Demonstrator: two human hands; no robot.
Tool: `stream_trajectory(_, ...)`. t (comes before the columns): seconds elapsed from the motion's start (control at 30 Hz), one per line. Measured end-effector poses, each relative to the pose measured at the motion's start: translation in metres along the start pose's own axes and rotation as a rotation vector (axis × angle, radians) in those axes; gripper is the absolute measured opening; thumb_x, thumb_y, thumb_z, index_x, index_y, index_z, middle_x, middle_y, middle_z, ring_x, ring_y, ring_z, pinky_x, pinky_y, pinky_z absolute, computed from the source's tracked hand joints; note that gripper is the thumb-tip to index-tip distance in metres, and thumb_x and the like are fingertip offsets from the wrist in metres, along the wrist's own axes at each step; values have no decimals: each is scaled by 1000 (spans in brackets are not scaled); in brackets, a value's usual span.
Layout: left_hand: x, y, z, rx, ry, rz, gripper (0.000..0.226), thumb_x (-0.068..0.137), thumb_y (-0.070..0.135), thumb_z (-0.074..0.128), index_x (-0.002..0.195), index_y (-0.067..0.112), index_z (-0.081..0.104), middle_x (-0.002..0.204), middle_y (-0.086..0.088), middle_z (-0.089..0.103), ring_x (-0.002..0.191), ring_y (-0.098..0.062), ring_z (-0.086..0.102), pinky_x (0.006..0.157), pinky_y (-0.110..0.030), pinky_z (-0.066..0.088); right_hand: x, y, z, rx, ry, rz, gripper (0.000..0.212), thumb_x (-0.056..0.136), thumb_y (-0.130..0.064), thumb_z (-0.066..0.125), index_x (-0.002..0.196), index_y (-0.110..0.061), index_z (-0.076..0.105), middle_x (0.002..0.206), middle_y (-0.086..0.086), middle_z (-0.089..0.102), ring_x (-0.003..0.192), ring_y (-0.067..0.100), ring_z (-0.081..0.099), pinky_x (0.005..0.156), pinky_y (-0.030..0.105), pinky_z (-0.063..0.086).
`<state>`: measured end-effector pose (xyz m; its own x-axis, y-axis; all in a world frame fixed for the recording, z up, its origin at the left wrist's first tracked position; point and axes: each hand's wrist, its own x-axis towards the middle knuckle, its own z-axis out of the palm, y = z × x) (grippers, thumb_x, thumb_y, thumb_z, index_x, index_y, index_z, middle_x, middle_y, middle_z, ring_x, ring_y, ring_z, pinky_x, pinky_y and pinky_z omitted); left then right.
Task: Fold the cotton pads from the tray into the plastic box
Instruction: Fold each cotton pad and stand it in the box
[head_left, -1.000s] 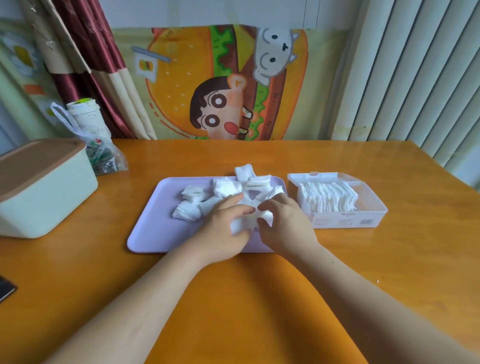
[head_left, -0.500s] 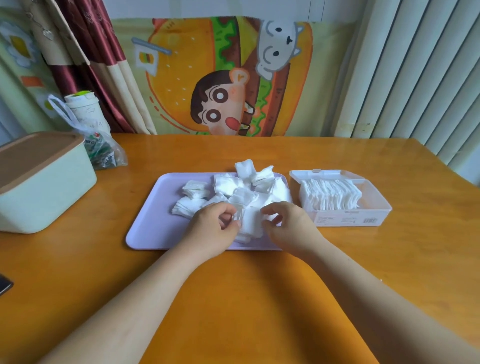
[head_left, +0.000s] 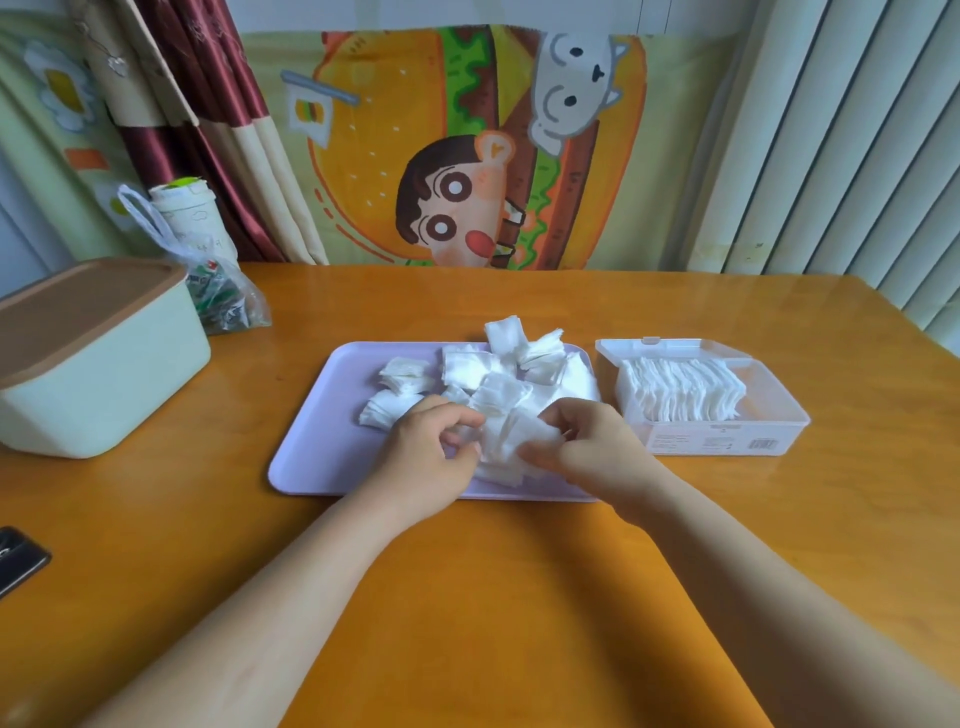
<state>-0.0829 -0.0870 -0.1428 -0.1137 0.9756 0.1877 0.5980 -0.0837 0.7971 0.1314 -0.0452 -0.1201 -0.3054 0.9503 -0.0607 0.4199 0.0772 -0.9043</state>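
Two hands of mine meet over one white cotton pad (head_left: 511, 439) at the near right part of the lavender tray (head_left: 332, 441). My left hand (head_left: 426, 457) pinches the pad's left edge between thumb and curled fingers; my right hand (head_left: 587, 447) grips its right edge the same way, fingers bent in, so both are closed on the pad. It sags between them, touching the loose heap of cotton pads (head_left: 498, 369) that spreads toward the tray's far right corner, with a few lying apart to the left. Just beside the tray on the right stands the clear plastic box (head_left: 769, 436), lid open, a row of folded pads (head_left: 680, 395) standing inside. All rests on the orange wooden table (head_left: 519, 597). Far left sits a pale green container with a brown lid (head_left: 93, 353), a plastic bag (head_left: 223, 301) behind it.
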Motion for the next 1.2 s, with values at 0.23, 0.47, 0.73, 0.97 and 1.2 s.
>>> stream_trajectory(0.23,-4,43,9,-275,-69,-47,20,95,28,73,114,34,73,108,14,73,92,-4,70,82,-25,58,-25,14,-27,536,10,8,17,94,2,74,108,7,65,93,19,76,87,29,74,83,39,64)
stream_trajectory(0.47,0,67,51,-595,-169,-204,10,97,22,72,91,20,79,72,-7,67,67,-14,60,54,-24,40,-40,34,-30,602,56,-27,11,101,-1,66,110,3,70,90,12,75,82,27,70,83,42,63)
stream_trajectory(0.73,12,59,68,-795,-182,-282,8,92,12,75,84,11,77,75,-12,63,66,-19,59,51,-27,35,-37,44,-35,494,324,-74,16,96,-8,75,111,-11,78,95,13,80,76,25,74,74,40,64)
stream_trajectory(0.97,12,55,63,-834,-316,-265,19,100,8,62,89,10,77,82,-16,70,68,-20,63,55,-31,34,-39,44,-32,567,331,-31,9,96,-3,73,103,-6,77,92,13,81,70,24,74,70,36,65)
stream_trajectory(1.2,12,52,64,-781,-322,-252,12,101,8,63,94,5,72,83,-16,70,69,-22,65,54,-29,38,-40,47,-33,396,463,-92,11,90,-10,82,92,-21,82,86,4,80,73,24,76,82,52,64)
